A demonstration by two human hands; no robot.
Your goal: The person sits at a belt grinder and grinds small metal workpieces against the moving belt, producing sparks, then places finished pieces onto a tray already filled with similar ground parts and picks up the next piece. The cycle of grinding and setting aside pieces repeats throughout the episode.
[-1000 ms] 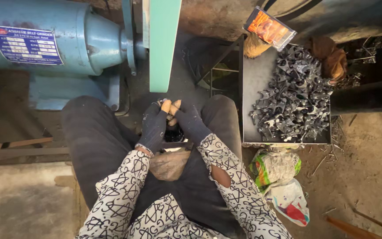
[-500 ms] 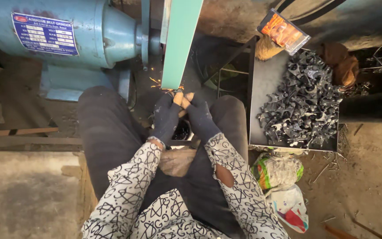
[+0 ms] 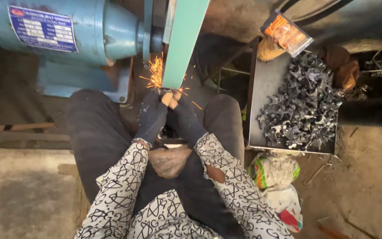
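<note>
On the far left, a big blue motor [image 3: 67, 33] is sitting on the ground. A green belt [image 3: 184, 42] is running down beside it. Orange sparks [image 3: 155, 75] are flying out at the belt's lower end. The person is sitting with both knees up. The left hand [image 3: 153, 116], in a dark glove, is closing around a small metal piece [image 3: 166, 91] and pressing it to the belt. The right hand [image 3: 186, 116], gloved too, is gripping the same piece from the other side. The piece is mostly hidden by the fingertips. To the right, a metal tray [image 3: 266, 84] is holding a heap of dark metal parts [image 3: 303, 104]. Bags [image 3: 275, 172] are lying below the tray.
</note>
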